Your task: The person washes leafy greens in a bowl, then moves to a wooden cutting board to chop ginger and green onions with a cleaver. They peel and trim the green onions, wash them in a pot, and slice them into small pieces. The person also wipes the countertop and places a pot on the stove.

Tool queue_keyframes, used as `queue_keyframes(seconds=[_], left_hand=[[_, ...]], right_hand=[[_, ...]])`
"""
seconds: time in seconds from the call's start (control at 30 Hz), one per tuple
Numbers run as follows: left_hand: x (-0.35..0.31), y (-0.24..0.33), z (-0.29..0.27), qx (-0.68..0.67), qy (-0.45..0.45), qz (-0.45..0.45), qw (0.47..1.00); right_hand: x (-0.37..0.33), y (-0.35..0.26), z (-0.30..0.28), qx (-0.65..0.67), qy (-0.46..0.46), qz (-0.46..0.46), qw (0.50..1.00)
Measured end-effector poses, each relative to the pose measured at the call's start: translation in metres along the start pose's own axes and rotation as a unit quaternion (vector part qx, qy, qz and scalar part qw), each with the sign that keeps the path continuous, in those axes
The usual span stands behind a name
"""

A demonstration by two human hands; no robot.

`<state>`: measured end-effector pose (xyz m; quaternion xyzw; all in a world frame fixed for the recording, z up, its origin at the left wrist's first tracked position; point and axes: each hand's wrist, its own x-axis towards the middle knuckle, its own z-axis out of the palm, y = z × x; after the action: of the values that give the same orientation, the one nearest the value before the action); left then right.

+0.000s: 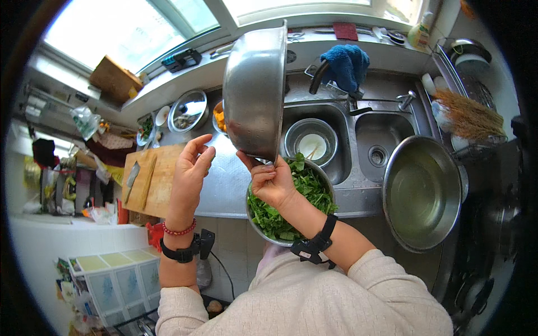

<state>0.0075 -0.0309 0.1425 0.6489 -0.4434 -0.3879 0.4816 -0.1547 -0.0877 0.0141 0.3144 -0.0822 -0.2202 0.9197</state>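
My right hand grips the lower rim of a large metal basin, which stands tipped on its side with its rounded wall toward the left. To the left of the basin, my left hand is raised with its fingers apart, touching nothing. Below my right forearm a metal bowl heaped with chopped green leaves sits at the counter's front edge, partly hidden by the arm. In the left sink basin a smaller metal pot holds a white round piece.
A wooden cutting board with a knife lies on the left. Behind it are a glass-lidded dish and a bowl of orange pieces. A blue cloth hangs over the faucet. A wide metal basin stands at the right.
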Motion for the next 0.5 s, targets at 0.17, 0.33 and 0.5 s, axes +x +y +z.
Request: queue_keyframes(seconds=[0.17, 0.33, 0.5], left_hand=[[-0.031, -0.001, -0.024, 0.001, 0.089, -0.007, 0.996], [-0.055, -0.025, -0.055, -0.027, 0.168, -0.047, 0.984], [-0.075, -0.056, -0.070, -0.059, 0.200, -0.085, 0.974]], right_hand=[[-0.004, -0.011, 0.007, -0.009, 0.007, 0.012, 1.000], [-0.008, -0.016, 0.016, -0.004, 0.031, 0.004, 1.000], [-0.005, -0.017, 0.015, 0.021, 0.029, 0.000, 0.999]])
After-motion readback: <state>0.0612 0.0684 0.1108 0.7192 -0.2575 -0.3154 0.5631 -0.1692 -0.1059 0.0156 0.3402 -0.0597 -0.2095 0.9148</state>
